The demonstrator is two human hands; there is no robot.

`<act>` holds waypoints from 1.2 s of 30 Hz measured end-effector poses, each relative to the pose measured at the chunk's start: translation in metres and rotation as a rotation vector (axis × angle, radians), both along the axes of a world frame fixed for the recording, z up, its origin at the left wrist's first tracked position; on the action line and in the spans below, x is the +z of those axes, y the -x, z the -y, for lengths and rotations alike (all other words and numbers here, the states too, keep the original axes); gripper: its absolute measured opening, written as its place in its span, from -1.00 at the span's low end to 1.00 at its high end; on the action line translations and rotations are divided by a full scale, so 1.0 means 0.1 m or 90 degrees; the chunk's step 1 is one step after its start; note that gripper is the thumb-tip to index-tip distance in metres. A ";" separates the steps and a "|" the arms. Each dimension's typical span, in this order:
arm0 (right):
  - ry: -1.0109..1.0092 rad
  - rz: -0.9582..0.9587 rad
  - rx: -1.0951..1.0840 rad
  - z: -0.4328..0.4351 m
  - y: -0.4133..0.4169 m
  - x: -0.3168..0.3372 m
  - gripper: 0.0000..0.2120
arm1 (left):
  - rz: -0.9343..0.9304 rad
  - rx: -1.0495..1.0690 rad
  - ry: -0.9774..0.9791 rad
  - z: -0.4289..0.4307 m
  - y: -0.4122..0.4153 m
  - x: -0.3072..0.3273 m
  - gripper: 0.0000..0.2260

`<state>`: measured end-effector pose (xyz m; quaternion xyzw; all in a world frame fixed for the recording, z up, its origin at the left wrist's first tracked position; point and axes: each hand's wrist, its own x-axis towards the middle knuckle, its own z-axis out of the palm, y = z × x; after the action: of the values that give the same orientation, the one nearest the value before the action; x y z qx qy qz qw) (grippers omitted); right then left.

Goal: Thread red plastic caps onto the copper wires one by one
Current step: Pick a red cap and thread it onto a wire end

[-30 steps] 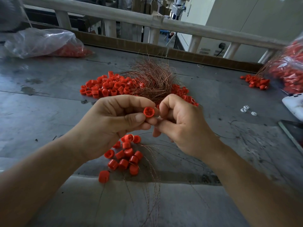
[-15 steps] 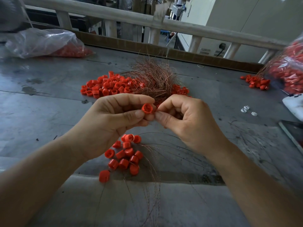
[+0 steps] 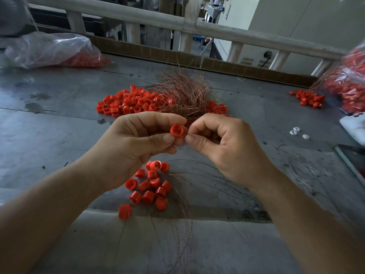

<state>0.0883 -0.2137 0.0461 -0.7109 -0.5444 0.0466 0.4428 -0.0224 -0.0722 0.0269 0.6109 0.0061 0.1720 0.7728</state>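
My left hand (image 3: 130,147) pinches a red plastic cap (image 3: 176,131) between thumb and fingers, its open side turned towards me. My right hand (image 3: 225,147) has thumb and forefinger pinched together right beside the cap; a thin copper wire between them is too fine to make out. A tangled bundle of copper wires (image 3: 183,93) lies on the table behind my hands, over a heap of loose red caps (image 3: 126,102). Below my hands lies a small cluster of caps (image 3: 152,184) with wires (image 3: 185,214) trailing from it towards the table's near edge.
The grey metal table (image 3: 49,135) carries a clear plastic bag of red caps (image 3: 51,50) at far left and another bag (image 3: 349,82) at far right with a small cap pile (image 3: 309,97). Small white pieces (image 3: 296,132) and a dark flat device (image 3: 353,157) lie right.
Both hands have risen slightly. My right fingers shifted from curling round beside the cap to a fine pinch at its right rim. The cap stays in my left fingers.
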 end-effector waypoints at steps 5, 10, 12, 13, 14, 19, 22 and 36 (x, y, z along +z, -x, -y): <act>0.003 0.000 0.001 0.00 -0.01 0.00 -0.91 | -0.001 -0.010 -0.006 -0.01 0.00 0.00 -0.72; 0.008 -0.009 0.005 0.01 -0.01 0.01 -0.90 | 0.000 -0.008 -0.011 -0.02 0.00 0.00 -0.72; 0.016 -0.008 0.004 0.01 -0.02 0.01 -0.85 | 0.000 -0.011 -0.015 -0.02 0.01 0.00 -0.72; 0.018 -0.009 0.002 0.01 -0.02 0.01 -0.84 | 0.000 -0.014 -0.016 -0.02 0.01 0.00 -0.72; 0.019 -0.012 0.001 0.01 -0.02 0.01 -0.84 | 0.000 -0.016 -0.016 -0.03 0.01 0.00 -0.72; 0.022 -0.020 -0.002 0.01 0.00 0.02 -0.84 | 0.003 -0.018 -0.007 -0.02 0.01 0.00 -0.73; 0.026 -0.021 -0.006 0.01 0.00 0.03 -0.84 | 0.002 -0.017 -0.010 -0.02 0.01 0.00 -0.73; 0.044 -0.033 -0.008 0.02 0.00 0.04 -0.86 | 0.003 -0.018 -0.028 -0.02 0.02 0.00 -0.73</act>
<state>0.0881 -0.2156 0.0503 -0.7275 -0.5266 0.0810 0.4324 -0.0240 -0.0702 0.0268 0.6273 -0.0083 0.1628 0.7616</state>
